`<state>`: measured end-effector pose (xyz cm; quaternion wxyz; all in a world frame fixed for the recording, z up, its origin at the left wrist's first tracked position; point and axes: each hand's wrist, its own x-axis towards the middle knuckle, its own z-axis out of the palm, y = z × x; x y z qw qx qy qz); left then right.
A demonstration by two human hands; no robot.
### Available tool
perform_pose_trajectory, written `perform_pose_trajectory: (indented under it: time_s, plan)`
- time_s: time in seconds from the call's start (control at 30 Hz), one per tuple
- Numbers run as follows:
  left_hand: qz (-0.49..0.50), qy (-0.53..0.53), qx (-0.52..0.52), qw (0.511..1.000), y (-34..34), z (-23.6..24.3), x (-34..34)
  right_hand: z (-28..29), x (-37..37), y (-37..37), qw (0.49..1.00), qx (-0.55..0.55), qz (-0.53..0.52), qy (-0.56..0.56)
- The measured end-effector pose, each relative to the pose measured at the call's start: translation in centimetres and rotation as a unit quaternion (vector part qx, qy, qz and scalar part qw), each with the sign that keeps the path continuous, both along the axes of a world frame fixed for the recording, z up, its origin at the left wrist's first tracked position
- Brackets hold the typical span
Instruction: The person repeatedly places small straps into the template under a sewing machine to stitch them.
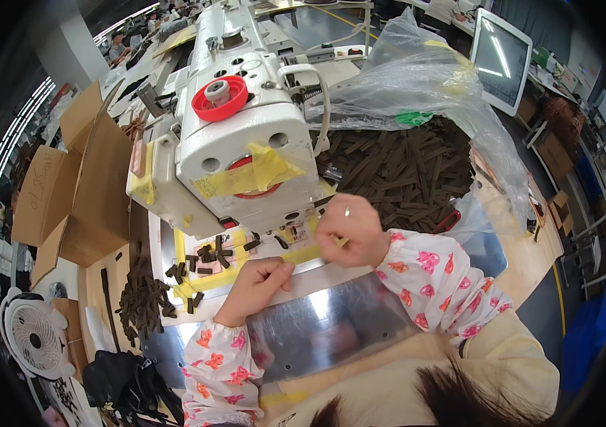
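Observation:
My left hand (259,286) rests low at the front edge of the sewing machine's bed, its fingers curled in and the thumb laid along them. Any piece inside it is hidden. Up and to its right, my right hand (350,229) is closed in a pinch beside the machine head, and I cannot make out what it holds. The white sewing machine (246,149) stands just beyond both hands, with yellow tape on its front and a red dial on top. Short dark folded strips (212,255) lie scattered on the bed left of the needle area, which the head mostly hides.
A clear plastic bag (395,78) spreads open around a large heap of dark flat strips (409,171) at the right. More short pieces (143,299) are piled at the left. Beyond stand an open cardboard box (96,192), a white fan (36,334) and a screen (502,60).

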<state>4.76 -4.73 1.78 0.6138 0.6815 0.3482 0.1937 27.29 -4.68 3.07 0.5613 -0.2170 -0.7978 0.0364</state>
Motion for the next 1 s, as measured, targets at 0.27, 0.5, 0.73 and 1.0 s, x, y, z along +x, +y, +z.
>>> perform_pose_trajectory:
  time_s: [0.27, 0.5, 0.73, 1.0]
  plan:
    - [0.233, 0.138, 0.53, 0.804, 1.1, -3.4, 2.1, -2.5, 4.8, 2.6, 0.908, -0.108, -0.287, -0.285]
    - [0.207, 0.196, 0.501, 0.817, 1.5, -3.3, 3.5, -4.1, 4.2, 3.6, 0.864, -0.124, -0.306, -0.38]
    - [0.19, 0.185, 0.526, 0.808, 1.4, -3.9, 2.5, -4.6, 4.9, 3.7, 0.878, -0.149, -0.305, -0.337]
    - [0.175, 0.199, 0.544, 0.796, 1.7, -3.8, 2.0, -4.3, 4.7, 3.9, 0.88, -0.136, -0.312, -0.331]
